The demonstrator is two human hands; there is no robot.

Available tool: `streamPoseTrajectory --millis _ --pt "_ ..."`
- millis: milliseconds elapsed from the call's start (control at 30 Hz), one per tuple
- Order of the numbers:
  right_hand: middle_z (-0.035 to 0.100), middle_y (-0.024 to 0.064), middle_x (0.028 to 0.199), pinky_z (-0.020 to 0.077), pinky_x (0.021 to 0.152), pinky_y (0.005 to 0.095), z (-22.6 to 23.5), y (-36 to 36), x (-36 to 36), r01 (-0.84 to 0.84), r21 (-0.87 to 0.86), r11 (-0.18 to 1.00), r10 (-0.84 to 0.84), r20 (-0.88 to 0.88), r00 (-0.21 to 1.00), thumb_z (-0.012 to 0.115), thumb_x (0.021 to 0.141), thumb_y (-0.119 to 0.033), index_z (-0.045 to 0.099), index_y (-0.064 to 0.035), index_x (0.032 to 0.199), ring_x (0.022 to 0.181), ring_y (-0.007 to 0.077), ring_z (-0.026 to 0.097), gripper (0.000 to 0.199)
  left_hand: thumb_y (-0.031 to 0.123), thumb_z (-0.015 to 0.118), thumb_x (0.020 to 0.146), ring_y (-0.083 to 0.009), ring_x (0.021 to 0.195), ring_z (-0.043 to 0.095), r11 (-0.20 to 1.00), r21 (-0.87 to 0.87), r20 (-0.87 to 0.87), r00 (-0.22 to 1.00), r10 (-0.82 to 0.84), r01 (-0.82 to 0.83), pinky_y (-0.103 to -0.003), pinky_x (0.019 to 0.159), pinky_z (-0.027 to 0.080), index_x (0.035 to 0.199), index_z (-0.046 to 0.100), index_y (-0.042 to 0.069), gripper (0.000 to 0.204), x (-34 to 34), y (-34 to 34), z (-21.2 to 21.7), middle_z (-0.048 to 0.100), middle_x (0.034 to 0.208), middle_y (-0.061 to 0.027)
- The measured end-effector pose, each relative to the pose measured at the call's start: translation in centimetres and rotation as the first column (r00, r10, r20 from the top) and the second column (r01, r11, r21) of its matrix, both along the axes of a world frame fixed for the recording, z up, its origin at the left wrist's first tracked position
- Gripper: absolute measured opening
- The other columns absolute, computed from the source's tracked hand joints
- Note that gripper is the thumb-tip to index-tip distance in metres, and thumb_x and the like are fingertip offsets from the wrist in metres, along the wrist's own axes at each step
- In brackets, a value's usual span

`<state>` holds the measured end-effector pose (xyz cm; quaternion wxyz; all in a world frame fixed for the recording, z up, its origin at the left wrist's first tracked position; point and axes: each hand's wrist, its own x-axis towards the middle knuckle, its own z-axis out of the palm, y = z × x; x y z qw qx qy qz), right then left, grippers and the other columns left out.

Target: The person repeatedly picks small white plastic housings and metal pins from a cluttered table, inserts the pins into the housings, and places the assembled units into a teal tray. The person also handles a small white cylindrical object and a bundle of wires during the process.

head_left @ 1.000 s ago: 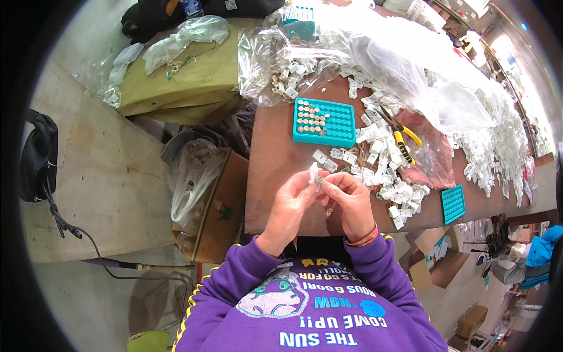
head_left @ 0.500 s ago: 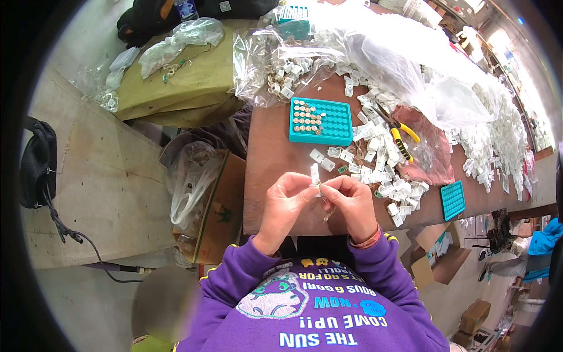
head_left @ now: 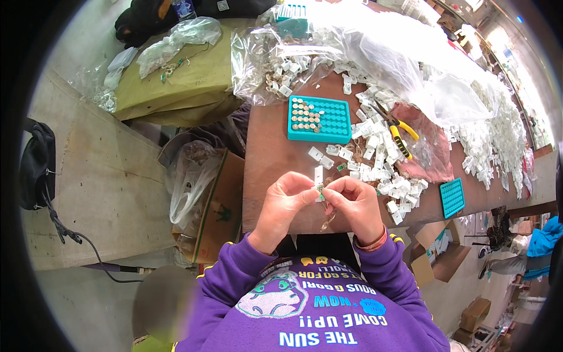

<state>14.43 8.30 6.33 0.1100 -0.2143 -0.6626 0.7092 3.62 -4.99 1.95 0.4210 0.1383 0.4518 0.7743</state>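
Over the near edge of the brown table, my left hand (head_left: 281,204) pinches a small white plastic case (head_left: 318,175), which stands up above the fingertips. Close against it, my right hand (head_left: 359,210) grips a small green circuit board with its thumb and forefinger. Thin wires (head_left: 328,218) dangle below these fingers. The fingertips hide how board and case meet. Beyond my hands lies a teal tray (head_left: 319,139), its left part filled with several round silvery button cells (head_left: 305,117). A heap of white plastic cases (head_left: 375,167) spreads to the right of it.
Pliers with yellow handles (head_left: 401,141) rest by a reddish cloth (head_left: 434,158). A second teal tray (head_left: 452,198) sits at the table's right edge. Clear plastic bags (head_left: 399,64) and more white cases cover the far side. A cardboard box (head_left: 214,217) stands left of the table.
My fingers have shifted slightly at the case, and more green of the circuit board shows between them. The hanging wires have swung a little. Both hands keep their grip.
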Motion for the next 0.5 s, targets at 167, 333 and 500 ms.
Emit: streamPoseTrajectory --millis 167,333,500 --pt "0.064 0.0054 0.077 0.0496 0.061 0.0226 0.2 -0.1 0.2 -0.008 -0.139 0.99 0.004 -0.033 0.999 0.064 0.09 -0.008 0.063 0.0031 0.091 0.065 0.0111 0.062 0.011 0.007 0.073 0.084 -0.0077 0.085 0.06 0.998 0.044 0.098 0.994 -0.042 0.038 -0.023 0.078 0.048 0.095 0.06 0.005 0.017 0.0 -0.1 0.3 0.064 0.09 -0.0006" --pt "0.064 0.006 0.079 0.0499 0.06 0.0222 0.3 0.6 0.3 -0.072 -0.16 0.984 0.072 -0.009 0.997 0.064 0.09 -0.008 0.063 0.0029 0.09 0.065 0.0116 0.063 0.011 0.008 0.071 0.086 -0.0093 0.084 0.061 0.998 0.038 -0.051 0.998 -0.042 0.044 -0.024 0.079 0.05 0.097 0.059 0.005 0.016 0.0 -0.1 0.4 0.064 0.091 -0.0021" --pt "0.064 0.0057 0.079 0.0503 0.06 0.0221 0.3 1.5 0.6 -0.169 -0.278 0.946 0.173 -0.008 0.985 0.066 0.088 -0.009 0.062 0.0017 0.088 0.066 0.0108 0.063 0.011 0.004 0.072 0.083 -0.0084 0.085 0.061 0.985 -0.003 -0.145 0.974 -0.173 0.174 -0.024 0.078 0.05 0.096 0.059 0.005 0.019 -0.8 -0.4 1.1 0.064 0.091 -0.0014"
